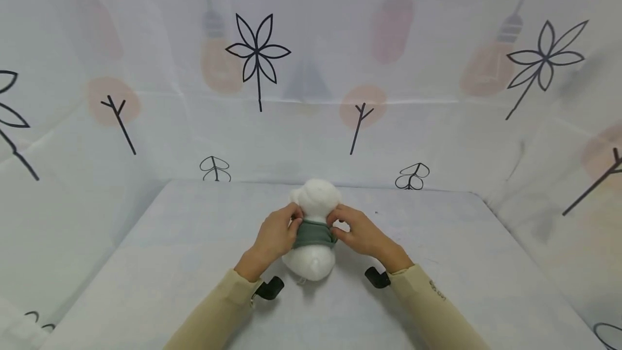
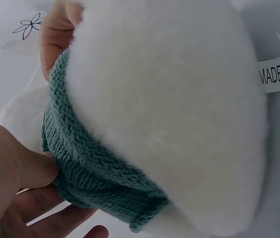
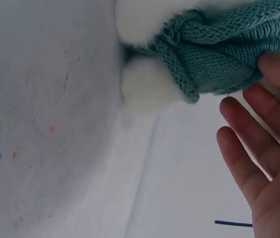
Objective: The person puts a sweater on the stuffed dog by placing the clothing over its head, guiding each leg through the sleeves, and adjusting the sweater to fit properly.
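A white plush toy (image 1: 318,199) sits upright on the table, its back and small round tail toward the head camera. Around its middle is a green knitted sweater (image 1: 313,233), creased and bunched in both wrist views. My left hand (image 1: 277,234) pinches the sweater's left side between thumb and fingers, high up near the toy's neck. On the opposite side, my right hand (image 1: 362,231) pinches the knit with thumb and index finger; its other fingers (image 3: 239,119) are spread apart from it. The toy's face is hidden.
The white-covered table (image 1: 194,263) meets a patterned cloth backdrop (image 1: 311,139) behind and at both sides. A white label (image 2: 277,74) reading "MADE IN" sticks out from the toy's underside. Black wrist cameras (image 1: 270,288) hang below both sleeves.
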Motion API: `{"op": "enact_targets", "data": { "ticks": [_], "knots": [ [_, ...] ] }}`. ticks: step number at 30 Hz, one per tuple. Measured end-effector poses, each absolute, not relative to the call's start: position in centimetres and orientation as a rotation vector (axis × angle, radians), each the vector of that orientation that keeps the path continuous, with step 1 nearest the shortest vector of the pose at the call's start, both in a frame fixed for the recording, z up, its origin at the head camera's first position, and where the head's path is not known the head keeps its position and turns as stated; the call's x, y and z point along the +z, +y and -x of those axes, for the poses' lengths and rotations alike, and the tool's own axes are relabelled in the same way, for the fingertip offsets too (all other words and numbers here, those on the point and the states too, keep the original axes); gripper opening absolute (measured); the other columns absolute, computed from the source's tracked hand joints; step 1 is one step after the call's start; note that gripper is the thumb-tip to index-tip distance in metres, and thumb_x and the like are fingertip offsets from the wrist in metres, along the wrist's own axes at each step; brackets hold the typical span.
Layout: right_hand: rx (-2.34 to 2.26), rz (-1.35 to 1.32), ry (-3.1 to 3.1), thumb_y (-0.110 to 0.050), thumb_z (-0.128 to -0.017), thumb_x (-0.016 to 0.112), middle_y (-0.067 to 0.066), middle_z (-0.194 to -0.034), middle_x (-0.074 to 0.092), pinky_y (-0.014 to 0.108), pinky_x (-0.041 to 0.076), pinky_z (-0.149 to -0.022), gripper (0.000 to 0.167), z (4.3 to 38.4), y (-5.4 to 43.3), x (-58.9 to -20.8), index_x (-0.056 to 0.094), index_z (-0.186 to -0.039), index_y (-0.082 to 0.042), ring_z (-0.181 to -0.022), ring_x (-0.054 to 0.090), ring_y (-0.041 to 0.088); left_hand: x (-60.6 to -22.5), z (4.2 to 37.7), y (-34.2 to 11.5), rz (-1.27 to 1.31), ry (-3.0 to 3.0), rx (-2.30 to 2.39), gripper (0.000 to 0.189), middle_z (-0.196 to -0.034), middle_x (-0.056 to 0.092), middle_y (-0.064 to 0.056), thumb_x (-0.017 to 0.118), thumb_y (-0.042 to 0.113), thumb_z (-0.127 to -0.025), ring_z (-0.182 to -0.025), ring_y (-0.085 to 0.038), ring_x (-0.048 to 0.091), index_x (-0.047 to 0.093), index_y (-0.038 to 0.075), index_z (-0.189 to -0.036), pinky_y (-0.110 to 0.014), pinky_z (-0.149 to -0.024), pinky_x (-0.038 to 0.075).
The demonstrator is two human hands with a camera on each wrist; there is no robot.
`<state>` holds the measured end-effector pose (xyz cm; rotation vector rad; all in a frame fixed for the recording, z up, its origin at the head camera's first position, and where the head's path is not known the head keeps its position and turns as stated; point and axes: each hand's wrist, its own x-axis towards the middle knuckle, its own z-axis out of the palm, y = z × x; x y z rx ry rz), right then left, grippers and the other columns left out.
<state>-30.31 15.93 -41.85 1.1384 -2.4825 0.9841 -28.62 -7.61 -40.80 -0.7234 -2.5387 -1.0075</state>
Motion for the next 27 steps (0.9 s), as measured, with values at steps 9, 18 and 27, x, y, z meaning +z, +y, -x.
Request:
{"op": "enact_targets", "data": {
  "ticks": [9,18,27],
  "knots": [
    [0.901,-1.047,-2.461,0.002,-0.093,0.058,-0.003,-0.098,0.061,0.034,0.050,-0.074,0.017,30.2,15.6,-42.0,0.053,-0.098,-0.014,-0.090,0.059,0.011,-40.9,28.6,-7.6,0.740,-2.463,-1.145,0.006,-0.095,0.067,-0.007,0.057,0.004,-0.094,-0.067,-0.013,0.057,0.056,0.010,-0.092,-0.030,-0.061,0.047],
    [0.780,-0.896,-2.437,-0.002,-0.093,0.057,-0.002,-0.098,0.061,0.032,0.049,-0.072,0.014,30.0,15.1,-42.2,0.052,-0.098,-0.014,-0.086,0.058,0.011,-41.2,29.0,-7.5,0.747,-2.431,-1.199,0.008,-0.093,0.063,-0.004,0.059,0.002,-0.093,-0.074,-0.014,0.058,0.056,0.009,-0.091,-0.032,-0.066,0.049],
    [1.057,-0.893,-2.487,-0.009,-0.089,0.063,-0.010,-0.079,0.053,0.032,0.049,-0.064,0.016,28.6,14.6,-42.3,0.051,-0.098,-0.016,-0.070,0.052,0.005,-40.9,27.5,-7.1,0.743,-2.446,-1.012,0.018,-0.079,0.045,0.002,0.065,-0.001,-0.083,-0.069,-0.012,0.045,0.056,0.015,-0.082,-0.028,-0.062,0.042]
  ]
}}
